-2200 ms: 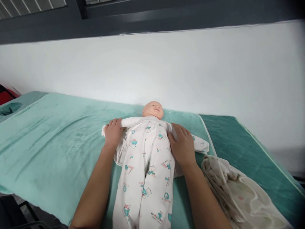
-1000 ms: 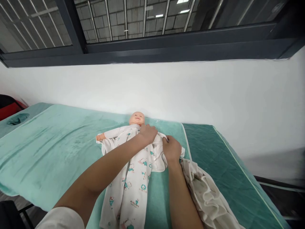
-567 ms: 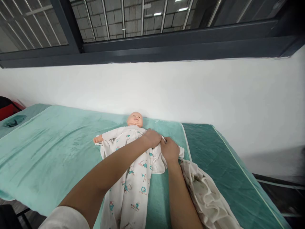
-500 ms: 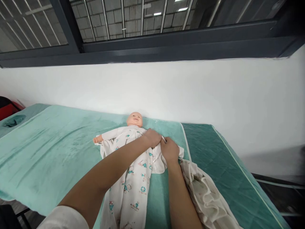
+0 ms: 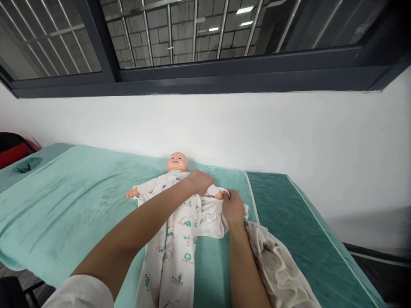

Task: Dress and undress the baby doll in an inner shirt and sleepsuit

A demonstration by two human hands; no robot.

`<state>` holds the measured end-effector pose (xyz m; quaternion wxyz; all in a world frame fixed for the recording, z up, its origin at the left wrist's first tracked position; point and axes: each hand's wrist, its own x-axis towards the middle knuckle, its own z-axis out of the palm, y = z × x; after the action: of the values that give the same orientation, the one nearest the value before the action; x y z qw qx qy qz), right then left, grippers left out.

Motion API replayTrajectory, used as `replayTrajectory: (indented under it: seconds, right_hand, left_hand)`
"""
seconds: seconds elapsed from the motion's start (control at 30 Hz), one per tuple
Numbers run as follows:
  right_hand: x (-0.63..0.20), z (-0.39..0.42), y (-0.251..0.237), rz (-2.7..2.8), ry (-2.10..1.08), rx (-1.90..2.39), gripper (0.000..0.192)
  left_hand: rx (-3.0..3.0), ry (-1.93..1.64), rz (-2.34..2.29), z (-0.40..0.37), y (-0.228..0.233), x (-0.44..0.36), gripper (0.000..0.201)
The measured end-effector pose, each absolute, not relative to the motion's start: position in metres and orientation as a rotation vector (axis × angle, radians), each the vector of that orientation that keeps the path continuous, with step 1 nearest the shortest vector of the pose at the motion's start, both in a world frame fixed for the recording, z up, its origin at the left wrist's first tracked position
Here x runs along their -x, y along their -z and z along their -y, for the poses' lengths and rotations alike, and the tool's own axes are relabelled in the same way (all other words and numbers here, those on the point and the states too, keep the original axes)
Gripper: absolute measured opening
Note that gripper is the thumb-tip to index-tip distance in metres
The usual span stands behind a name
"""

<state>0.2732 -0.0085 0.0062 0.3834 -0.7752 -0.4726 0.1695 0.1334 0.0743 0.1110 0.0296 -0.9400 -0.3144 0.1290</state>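
A baby doll lies on its back, with its head toward the wall. It has a white long-sleeved top on, and a white garment with teal prints is spread over its body. My left hand is closed around the doll's sleeved arm on the right side. Just past it, the doll's hand shows. My right hand pinches the edge of a white garment beside that doll hand. My left hand hides part of the sleeve.
A crumpled cream ruffled cloth lies to the right of my right forearm. Light green cover and darker green quilted cover lie over the bed. Behind it are a white wall and a dark window frame. A red and black item sits far left.
My hands have moved apart; the doll's hand now shows between them. My right hand shifted slightly right and down with the white cloth. The view has tilted a little.
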Motion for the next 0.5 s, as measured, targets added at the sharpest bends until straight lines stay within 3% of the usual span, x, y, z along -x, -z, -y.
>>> replayTrajectory:
  seconds: [0.5]
  right_hand:
    - [-0.292,-0.001,0.013,1.069,-0.584,1.677,0.039]
  left_hand:
    - [2.897,-0.299,1.025,-0.072,-0.127,-0.106,0.031]
